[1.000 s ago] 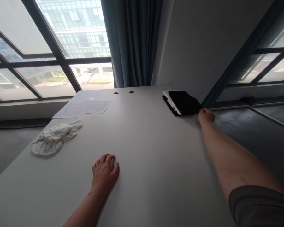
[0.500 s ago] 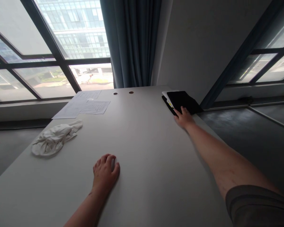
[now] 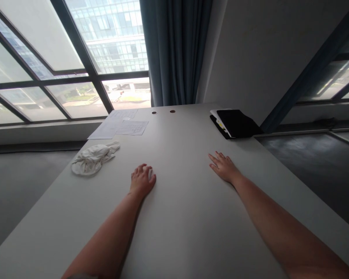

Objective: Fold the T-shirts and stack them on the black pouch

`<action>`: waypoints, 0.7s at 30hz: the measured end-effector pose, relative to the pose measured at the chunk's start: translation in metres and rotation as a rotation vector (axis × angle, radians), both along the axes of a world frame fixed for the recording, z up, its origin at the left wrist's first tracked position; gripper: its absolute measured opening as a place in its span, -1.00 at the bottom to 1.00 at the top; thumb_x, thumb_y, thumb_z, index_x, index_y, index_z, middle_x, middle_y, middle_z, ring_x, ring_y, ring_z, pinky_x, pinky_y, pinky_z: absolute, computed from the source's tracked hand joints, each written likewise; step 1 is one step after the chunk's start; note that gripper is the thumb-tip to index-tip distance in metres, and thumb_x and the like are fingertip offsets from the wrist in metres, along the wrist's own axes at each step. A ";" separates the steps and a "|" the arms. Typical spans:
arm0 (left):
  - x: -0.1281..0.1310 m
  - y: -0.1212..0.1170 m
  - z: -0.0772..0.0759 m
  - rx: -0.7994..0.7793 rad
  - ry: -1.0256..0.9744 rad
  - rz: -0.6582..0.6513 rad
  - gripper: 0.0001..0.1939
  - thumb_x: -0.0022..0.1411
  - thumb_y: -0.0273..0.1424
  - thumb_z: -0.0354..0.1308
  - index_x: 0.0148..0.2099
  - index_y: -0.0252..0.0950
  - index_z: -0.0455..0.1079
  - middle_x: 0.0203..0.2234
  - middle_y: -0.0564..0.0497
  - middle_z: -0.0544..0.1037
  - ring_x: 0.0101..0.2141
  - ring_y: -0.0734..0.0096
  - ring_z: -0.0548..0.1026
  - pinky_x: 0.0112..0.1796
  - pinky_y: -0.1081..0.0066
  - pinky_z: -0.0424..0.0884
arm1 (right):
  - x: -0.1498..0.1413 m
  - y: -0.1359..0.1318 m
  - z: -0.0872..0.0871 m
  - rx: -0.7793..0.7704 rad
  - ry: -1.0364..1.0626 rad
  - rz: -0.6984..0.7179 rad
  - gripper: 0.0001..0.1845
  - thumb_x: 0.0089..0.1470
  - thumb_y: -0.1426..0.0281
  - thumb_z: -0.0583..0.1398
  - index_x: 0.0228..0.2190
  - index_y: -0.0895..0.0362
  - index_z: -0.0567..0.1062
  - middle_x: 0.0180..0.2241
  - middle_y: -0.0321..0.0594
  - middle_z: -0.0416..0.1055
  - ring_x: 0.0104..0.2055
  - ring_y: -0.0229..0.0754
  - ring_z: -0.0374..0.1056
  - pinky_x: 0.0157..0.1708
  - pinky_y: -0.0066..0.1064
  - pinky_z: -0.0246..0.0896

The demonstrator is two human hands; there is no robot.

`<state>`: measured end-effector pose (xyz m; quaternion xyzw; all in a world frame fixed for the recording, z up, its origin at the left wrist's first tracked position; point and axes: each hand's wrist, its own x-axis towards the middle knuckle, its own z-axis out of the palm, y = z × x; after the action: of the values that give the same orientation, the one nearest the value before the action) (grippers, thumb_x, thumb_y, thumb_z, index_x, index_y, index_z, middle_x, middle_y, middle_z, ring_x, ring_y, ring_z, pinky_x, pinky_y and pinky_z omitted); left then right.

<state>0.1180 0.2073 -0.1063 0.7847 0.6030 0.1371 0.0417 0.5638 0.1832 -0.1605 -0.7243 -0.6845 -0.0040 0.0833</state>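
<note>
My left hand [image 3: 142,179] rests on the white table [image 3: 180,217], fingers bent and thumb held apart from them, with a small pale gap between. A crumpled white cloth [image 3: 93,159] lies to its left, not touching it. Flat on the table with spread fingers, my right hand [image 3: 223,167] is apart from everything else there. Beyond it, near the right edge, sits a black folder [image 3: 241,123], slightly gaping on its left side, where white and a bit of yellow show.
Several printed paper sheets [image 3: 100,127] lie at the far left corner. Two round cable holes [image 3: 154,112] are near the far edge. Behind the table hang a blue curtain [image 3: 176,54] and a window [image 3: 119,46]; a grey wall [image 3: 258,50] stands at right.
My right hand has left the black folder and come back toward me onto bare tabletop. My left hand has slid forward. The view has turned slightly left.
</note>
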 end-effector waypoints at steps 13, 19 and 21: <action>-0.187 0.125 -0.010 0.074 -0.162 0.858 -0.21 0.42 -0.08 -0.13 0.52 -0.41 -0.08 0.39 -0.52 0.12 0.40 -0.34 0.02 0.24 -0.37 -0.03 | -0.119 -0.119 -0.001 0.039 -0.027 0.159 -0.37 0.36 0.14 0.01 0.38 -0.02 0.28 0.46 -0.02 0.02 0.48 0.19 -0.03 0.41 0.13 -0.14; -0.180 0.123 -0.014 -0.111 -0.049 0.651 -0.32 0.40 -0.02 -0.15 0.45 -0.12 0.21 0.46 -0.31 0.06 0.42 -0.26 0.03 0.26 -0.37 -0.07 | -0.138 -0.129 0.002 0.073 0.036 0.144 -0.39 0.31 0.21 0.07 0.34 0.02 0.33 0.41 0.02 0.13 0.46 0.20 0.01 0.39 0.17 -0.08; -0.162 0.111 -0.015 -0.131 -0.001 0.521 -0.31 0.41 0.00 -0.17 0.46 -0.12 0.20 0.48 -0.28 0.03 0.43 -0.21 -0.01 0.29 -0.34 -0.11 | -0.143 -0.124 0.005 0.136 0.081 0.153 -0.37 0.30 0.24 0.09 0.34 0.08 0.32 0.39 0.06 0.17 0.47 0.19 -0.02 0.40 0.14 -0.05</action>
<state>-0.0440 0.3187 -0.1215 0.5986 0.7922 0.1045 0.0561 0.4213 0.0594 -0.1553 -0.6621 -0.7320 -0.0149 0.1599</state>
